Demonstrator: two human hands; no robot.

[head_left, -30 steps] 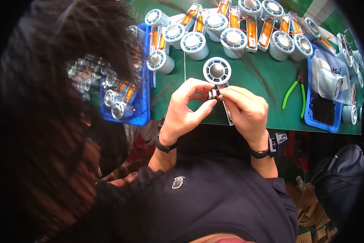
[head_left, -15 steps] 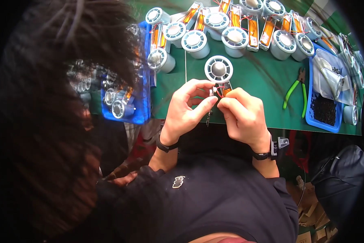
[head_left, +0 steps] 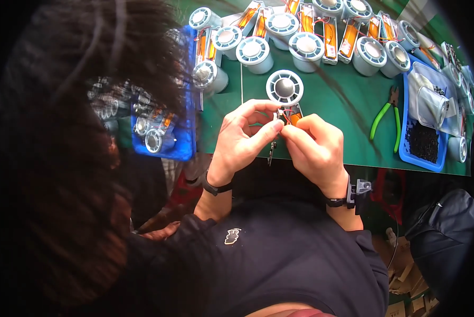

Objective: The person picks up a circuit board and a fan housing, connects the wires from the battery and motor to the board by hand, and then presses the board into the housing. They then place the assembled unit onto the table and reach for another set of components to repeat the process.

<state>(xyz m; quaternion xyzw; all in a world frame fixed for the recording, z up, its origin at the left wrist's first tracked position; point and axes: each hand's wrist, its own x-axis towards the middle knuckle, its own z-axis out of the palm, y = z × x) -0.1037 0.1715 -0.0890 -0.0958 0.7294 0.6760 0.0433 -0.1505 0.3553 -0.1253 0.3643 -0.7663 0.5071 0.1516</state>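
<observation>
Near the front edge of the green table stands a pale blue-grey round unit (head_left: 285, 87) with a spoked rim and a silver disc in its middle. Below it shows its orange-wrapped part (head_left: 295, 118), with thin red wires (head_left: 286, 113) coming off. My left hand (head_left: 239, 134) pinches a narrow circuit board (head_left: 272, 152) between thumb and forefinger; its lower end hangs beneath the thumb. Close against those fingertips, my right hand (head_left: 317, 150) is closed in a pinch on the red wires' end. Fingers mostly hide the point where board and wires meet.
Several similar units (head_left: 306, 46) with orange parts line the back of the green table (head_left: 332, 98). Green-handled cutters (head_left: 386, 119) lie to the right, beside a blue tray (head_left: 422, 165) of small black pieces. Another person's head (head_left: 73, 132) covers much of the left, near a blue bin (head_left: 187, 150).
My right fingertips have moved slightly left and now meet my left fingertips at the board. The white connector end seen between them before is now mostly hidden.
</observation>
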